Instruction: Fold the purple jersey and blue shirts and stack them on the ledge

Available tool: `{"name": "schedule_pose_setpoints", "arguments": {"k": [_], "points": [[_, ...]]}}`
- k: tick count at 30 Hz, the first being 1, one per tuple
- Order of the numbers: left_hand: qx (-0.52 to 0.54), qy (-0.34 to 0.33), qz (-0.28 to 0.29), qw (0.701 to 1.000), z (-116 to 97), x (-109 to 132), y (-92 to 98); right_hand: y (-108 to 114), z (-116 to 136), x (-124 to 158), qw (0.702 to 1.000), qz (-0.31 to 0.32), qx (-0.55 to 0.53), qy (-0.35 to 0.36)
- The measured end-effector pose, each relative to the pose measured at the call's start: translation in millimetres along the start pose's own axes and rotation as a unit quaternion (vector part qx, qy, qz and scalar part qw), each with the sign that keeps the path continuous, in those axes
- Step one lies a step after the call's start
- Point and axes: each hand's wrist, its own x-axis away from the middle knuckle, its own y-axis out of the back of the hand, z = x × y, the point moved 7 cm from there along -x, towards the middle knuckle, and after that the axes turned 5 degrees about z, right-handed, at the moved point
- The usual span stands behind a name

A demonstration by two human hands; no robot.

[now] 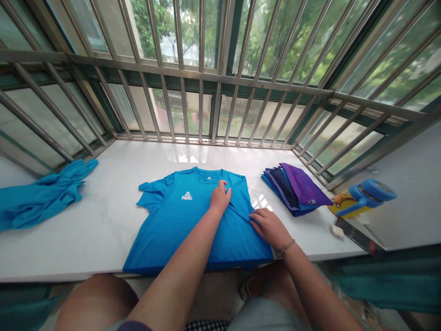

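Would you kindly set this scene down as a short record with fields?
Left hand: on the blue T-shirt, below its collar
Right hand: touching its edge at picture right
Shirt front: facing up, white PEAK logo showing
Surface: white ledge by window bars
Picture left: rumpled blue garment
Picture right: folded clothes, blue-and-yellow bottle, small white object, dark flat object

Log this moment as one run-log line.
left hand: on blue shirt, below collar | right hand: at shirt's side edge | shirt: spread on white counter | nearby: folded clothes stack, crumpled blue garment
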Motion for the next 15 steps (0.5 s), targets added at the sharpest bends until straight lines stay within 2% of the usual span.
{"name": "schedule_pose_setpoints", "arguments": {"k": [3,7,12,15], "points": [[0.003,-0.022,-0.017,1.000,-2,0,2.3,1,0,5,1.000,-0.022,-0.008,-0.021],[-0.035,-0.102,-0.042,0.993,-15,4,5.6,-8,3,-3,0.995,-0.043,0.013,-0.087],[-0.110,-0.119,0.011,0.987,-24,9,-3.5,-49,1,-19,0.980,0.071,0.006,-0.185],[-0.148,-0.118,0.031,0.982,-27,10,-6.2,-60,-3,-21,0.970,0.109,-0.005,-0.218]]}}
